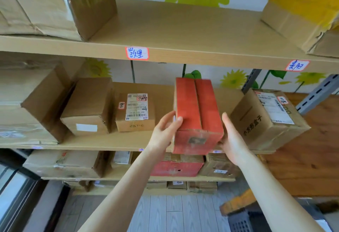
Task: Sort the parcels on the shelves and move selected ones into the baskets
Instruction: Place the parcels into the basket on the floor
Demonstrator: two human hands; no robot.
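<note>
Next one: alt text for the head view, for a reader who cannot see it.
Two bare hands hold a red box in front of the middle shelf, left hand on its left side, right hand on its right. Brown parcels sit on the shelf either side, with more above and below.

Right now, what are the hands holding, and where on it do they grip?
The red box, at its near end: left hand on its left side, thumb over the top; right hand against its right side.
</note>
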